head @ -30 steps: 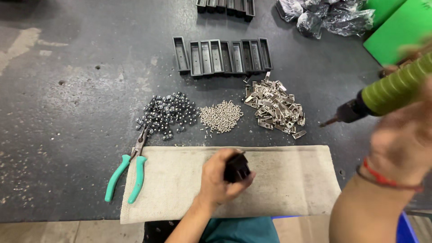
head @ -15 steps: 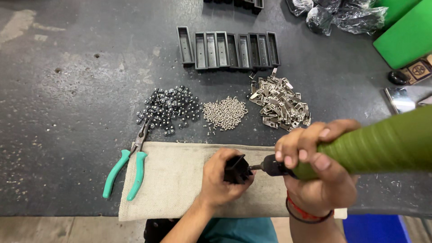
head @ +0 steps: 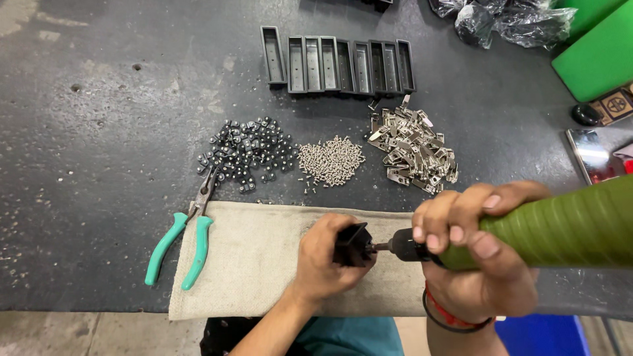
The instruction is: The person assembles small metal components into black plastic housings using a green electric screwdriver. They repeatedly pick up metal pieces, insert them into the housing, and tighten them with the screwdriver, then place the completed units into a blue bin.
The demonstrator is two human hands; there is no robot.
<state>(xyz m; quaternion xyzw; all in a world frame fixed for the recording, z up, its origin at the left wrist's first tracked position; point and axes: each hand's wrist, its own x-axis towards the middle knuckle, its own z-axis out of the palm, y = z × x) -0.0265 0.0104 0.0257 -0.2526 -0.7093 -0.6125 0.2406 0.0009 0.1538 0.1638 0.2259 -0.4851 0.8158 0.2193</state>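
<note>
— Which way does the green, ribbed-handled power screwdriver (head: 560, 227) point?

— Its long axis runs nearly level across the lower right of the frame, tip pointing left, the dark bit meeting the small black plastic block (head: 353, 244) at lower centre.

— And the hands?

— The right hand (head: 478, 254) has its fingers curled fully round the green handle near the dark nose. The left hand (head: 323, 260) wraps closed round the block, holding it over the beige cloth mat (head: 244, 264).

— How does the block look?

— Matte black, boxy, with an open ribbed face turned right, towards the bit.

— Nearby?

— Teal-handled pliers (head: 181, 240) lie at the mat's left edge.
</note>
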